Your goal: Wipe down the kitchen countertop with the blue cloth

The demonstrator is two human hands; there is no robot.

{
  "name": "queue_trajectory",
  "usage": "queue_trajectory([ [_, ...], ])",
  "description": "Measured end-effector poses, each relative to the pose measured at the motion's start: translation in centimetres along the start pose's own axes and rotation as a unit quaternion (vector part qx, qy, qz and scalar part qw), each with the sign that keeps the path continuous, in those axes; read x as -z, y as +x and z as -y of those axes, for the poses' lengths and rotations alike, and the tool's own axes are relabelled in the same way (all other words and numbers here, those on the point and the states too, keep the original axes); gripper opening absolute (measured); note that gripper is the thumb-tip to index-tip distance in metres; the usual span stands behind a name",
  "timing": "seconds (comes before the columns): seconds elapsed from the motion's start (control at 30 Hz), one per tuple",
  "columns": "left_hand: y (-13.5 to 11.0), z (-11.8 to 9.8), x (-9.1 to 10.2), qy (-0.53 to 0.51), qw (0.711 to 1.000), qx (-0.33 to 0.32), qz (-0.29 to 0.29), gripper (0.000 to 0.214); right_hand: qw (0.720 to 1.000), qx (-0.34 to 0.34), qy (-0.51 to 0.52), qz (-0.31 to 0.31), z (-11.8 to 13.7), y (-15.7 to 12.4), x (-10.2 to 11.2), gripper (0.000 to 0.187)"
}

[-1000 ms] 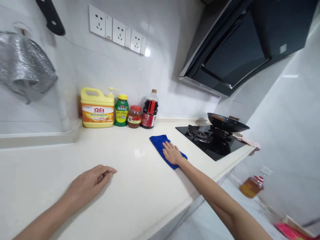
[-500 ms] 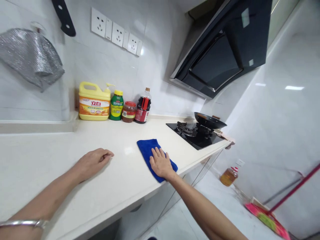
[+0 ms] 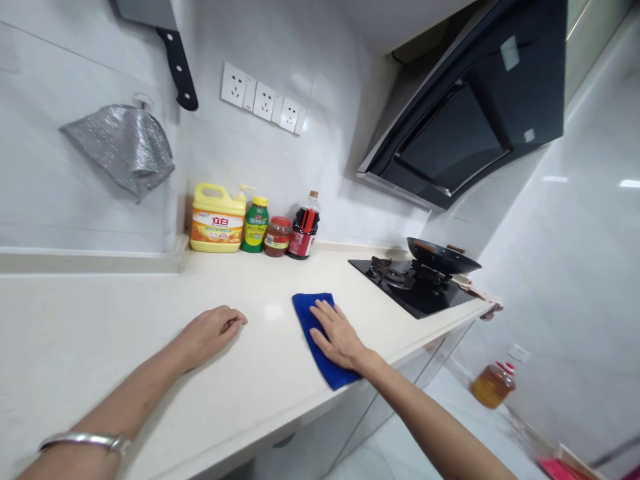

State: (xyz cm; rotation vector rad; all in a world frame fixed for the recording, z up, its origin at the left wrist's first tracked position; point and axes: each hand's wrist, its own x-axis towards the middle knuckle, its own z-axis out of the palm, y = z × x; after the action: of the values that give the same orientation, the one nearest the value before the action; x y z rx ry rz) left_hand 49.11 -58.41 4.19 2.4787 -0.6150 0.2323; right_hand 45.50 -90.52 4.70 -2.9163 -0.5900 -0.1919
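Head view: a white countertop is seen, and on it a blue cloth is laid near the front edge, between the middle of the surface and the gas stove at the right end. The right hand is pressed flat on the cloth with the fingers spread; nothing is clasped, the cloth is only held down under the palm. The left hand is rested on the bare surface, well apart from the cloth, with the fingers loosely curled and nothing held in it. A silver bracelet is worn on the left wrist.

At the back edge, against the wall, a yellow detergent jug, a green bottle, a red jar and a dark sauce bottle are lined up. A black wok is placed on the stove.

The wiping is judged to be in progress: the surface looks clean around the cloth, but how much is already wiped cannot be told.
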Motion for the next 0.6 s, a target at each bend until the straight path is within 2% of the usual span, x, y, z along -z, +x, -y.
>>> queue_trajectory([
  [0.13, 0.2, -0.5, -0.2, 0.008, 1.0, 0.012, 0.006, 0.049, 0.997, 0.024, 0.015, 0.073, -0.2, 1.1, -0.7, 0.065],
  [0.33, 0.4, -0.7, -0.7, 0.016, 1.0, 0.022, 0.012, 0.049, 0.997, 0.007, 0.013, 0.081, -0.5, 3.2, -1.0, 0.065],
  [0.6, -0.1, -0.9, -0.6, 0.017, 1.0, 0.021, 0.005, 0.045, 0.996, -0.034, -0.003, 0.085, -0.7, 7.8, -1.8, 0.067],
])
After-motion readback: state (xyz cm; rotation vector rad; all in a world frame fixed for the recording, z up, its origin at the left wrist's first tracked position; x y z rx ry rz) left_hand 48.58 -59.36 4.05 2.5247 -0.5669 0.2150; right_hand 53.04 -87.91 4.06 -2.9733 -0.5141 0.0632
